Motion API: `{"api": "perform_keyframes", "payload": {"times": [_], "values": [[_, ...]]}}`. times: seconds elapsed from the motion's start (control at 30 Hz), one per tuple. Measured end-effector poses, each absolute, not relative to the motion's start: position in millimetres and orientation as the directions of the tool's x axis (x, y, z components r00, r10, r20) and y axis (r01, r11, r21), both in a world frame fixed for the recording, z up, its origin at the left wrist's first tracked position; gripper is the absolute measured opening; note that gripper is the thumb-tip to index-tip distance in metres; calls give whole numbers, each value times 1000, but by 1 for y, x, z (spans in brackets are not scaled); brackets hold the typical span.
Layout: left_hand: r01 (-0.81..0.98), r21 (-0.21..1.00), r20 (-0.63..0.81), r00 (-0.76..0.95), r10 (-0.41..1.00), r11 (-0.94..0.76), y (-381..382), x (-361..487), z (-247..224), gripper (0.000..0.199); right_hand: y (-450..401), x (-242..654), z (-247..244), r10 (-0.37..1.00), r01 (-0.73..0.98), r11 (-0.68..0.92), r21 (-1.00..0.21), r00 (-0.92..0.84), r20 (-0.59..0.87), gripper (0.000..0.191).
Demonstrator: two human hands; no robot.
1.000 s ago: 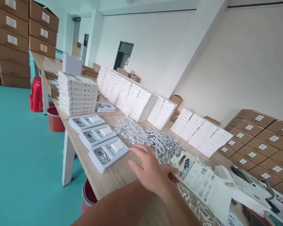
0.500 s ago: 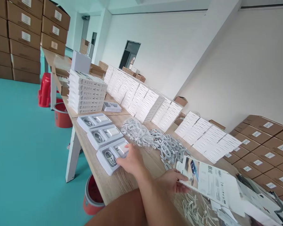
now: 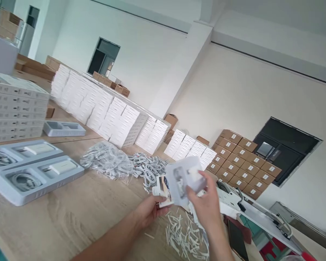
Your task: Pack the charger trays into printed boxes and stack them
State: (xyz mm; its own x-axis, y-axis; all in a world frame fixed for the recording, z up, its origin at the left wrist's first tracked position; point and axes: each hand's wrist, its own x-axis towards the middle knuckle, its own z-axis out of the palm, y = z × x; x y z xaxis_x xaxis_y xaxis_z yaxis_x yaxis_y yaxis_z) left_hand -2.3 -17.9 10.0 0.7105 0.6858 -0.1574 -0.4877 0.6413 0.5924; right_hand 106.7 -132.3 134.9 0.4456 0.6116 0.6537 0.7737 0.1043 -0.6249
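My right hand (image 3: 208, 204) grips a white plastic tray (image 3: 175, 194) by its right side, held up over the table and tilted. A coiled cable and a white charger sit in it, blurred by motion. My left hand (image 3: 152, 210) holds a flat printed box sleeve (image 3: 161, 187) just left of the tray, which hides part of it. Two filled trays (image 3: 40, 181) lie side by side at the left, each with a coiled cable and a charger. Below my hands is a heap of cut white strips (image 3: 183, 232).
Beyond my hands lie bagged cables (image 3: 107, 159) and loose grey cables (image 3: 149, 166). White boxes (image 3: 125, 127) stand in long stacks behind them. Printed boxes (image 3: 16, 108) and another tray (image 3: 63, 128) are left. A phone (image 3: 237, 239) lies right; brown cartons (image 3: 239, 159) stand beyond.
My right hand has lifted the nearest filled tray off the table and carried it right, to the printed sleeve in my left hand. The view has swung right.
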Motion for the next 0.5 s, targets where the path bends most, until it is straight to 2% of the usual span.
{"api": "perform_keyframes", "payload": {"times": [0.1,0.17,0.37,0.5], "values": [[-467,645,-168,685,708,605,-18,-5,13,26,-147,178,125,444,728,-31,-685,624,643,68],[-448,679,-153,689,709,582,-19,-9,16,31,-149,207,114,395,718,-110,-687,666,633,68],[-364,774,-124,716,687,519,-22,-12,21,39,-143,229,100,377,772,-189,-607,627,682,61],[-353,796,-110,714,691,492,-22,-9,19,47,-139,230,100,389,802,-281,-527,597,702,56]]}}
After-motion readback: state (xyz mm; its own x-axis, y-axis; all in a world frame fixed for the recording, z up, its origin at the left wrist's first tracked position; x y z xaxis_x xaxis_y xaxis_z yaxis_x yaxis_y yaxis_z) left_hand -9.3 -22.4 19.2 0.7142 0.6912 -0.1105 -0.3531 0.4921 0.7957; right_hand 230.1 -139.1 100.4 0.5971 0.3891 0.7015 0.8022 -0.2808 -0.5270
